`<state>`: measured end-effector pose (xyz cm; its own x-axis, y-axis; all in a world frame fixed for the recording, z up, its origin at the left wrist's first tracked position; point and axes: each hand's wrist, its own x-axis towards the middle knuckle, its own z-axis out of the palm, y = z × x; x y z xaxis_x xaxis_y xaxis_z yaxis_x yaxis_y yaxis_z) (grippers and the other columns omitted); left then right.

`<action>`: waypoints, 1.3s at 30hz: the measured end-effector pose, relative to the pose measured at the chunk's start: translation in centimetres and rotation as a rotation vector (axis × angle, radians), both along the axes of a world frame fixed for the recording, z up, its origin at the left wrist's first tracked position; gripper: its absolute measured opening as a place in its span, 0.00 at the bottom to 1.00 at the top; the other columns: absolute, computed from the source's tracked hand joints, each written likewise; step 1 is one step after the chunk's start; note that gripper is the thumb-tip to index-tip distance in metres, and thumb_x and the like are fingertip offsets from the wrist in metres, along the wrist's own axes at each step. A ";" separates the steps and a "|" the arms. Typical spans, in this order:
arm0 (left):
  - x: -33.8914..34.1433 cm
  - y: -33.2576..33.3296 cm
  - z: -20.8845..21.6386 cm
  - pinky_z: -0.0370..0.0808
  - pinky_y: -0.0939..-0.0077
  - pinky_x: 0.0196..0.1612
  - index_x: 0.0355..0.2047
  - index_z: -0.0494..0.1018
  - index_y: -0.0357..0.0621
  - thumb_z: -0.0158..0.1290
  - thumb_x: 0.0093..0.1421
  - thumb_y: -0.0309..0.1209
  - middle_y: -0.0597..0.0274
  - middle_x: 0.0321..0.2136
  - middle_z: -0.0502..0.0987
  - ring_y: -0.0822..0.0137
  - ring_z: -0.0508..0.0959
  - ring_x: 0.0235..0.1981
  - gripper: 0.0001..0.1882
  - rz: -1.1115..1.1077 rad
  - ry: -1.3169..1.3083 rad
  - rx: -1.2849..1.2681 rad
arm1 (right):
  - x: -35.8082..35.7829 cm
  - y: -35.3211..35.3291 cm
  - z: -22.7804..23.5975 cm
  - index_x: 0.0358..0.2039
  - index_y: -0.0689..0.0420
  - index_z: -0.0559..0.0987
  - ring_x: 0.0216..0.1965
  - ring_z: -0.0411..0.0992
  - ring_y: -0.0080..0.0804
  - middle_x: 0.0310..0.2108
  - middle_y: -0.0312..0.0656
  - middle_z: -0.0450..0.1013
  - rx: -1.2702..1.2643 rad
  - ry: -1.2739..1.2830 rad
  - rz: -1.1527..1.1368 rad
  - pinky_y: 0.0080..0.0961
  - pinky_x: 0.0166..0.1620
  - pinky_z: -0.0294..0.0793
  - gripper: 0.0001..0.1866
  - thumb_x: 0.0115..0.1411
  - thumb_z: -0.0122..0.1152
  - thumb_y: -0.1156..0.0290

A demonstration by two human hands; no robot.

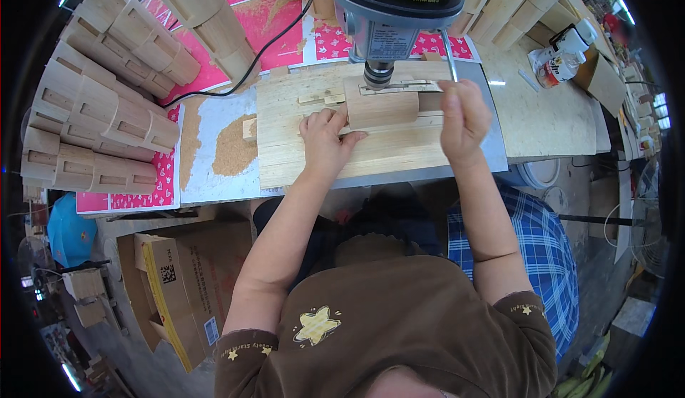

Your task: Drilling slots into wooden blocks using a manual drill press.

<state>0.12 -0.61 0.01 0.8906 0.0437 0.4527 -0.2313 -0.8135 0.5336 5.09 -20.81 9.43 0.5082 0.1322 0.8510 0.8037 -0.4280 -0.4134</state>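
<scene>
A curved, half-round wooden block (382,109) lies on a pale wooden board (392,155) under the drill press (391,34). Its drill chuck (378,73) comes down right over the block's back edge, where a flat slotted strip (407,87) lies; the bit's tip is hard to make out. My left hand (327,141) grips the block's left end, with the fingers beside it and the thumb along its front. To the right of the block, my right hand (464,119) is closed round the lower end of the drill press lever (449,52).
Stacked wooden pieces with slots (107,119) stand at the left on pink sheeting, more (514,5) at the back right. A black cable (267,48) crosses the table. Sawdust (234,144) lies left of the board. Bottles (560,66) stand at right; a cardboard box (193,276) is below left.
</scene>
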 end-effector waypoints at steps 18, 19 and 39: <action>-0.3 0.5 0.0 0.57 0.61 0.49 0.47 0.72 0.51 0.64 0.42 0.40 0.67 0.27 0.70 0.63 0.69 0.37 0.30 -0.002 0.012 -0.010 | 6.9 -0.2 8.9 0.44 0.60 0.74 0.28 0.69 0.22 0.24 0.36 0.71 0.072 0.292 -0.012 0.19 0.35 0.67 0.15 0.65 0.44 0.65; 0.0 0.3 0.1 0.57 0.61 0.49 0.47 0.72 0.51 0.64 0.41 0.40 0.67 0.26 0.70 0.63 0.69 0.37 0.30 -0.017 0.011 -0.019 | 6.4 -1.7 6.2 0.47 0.59 0.72 0.31 0.71 0.25 0.27 0.38 0.72 0.049 0.347 -0.021 0.22 0.38 0.69 0.16 0.65 0.44 0.64; -8.3 8.1 5.5 0.60 0.85 0.20 0.24 0.75 0.39 0.62 0.48 0.34 0.72 0.16 0.69 0.80 0.66 0.17 0.11 0.215 0.172 -1.016 | 0.8 -3.1 -2.5 0.36 0.57 0.75 0.39 0.64 0.42 0.34 0.42 0.68 -0.513 0.290 -0.033 0.33 0.42 0.64 0.16 0.46 0.64 0.70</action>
<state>-8.21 7.49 5.55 0.8677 0.4968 -0.0175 0.0087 0.0201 0.9998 5.84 -23.88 6.96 0.7211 0.4708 0.5082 0.6719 -0.6541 -0.3473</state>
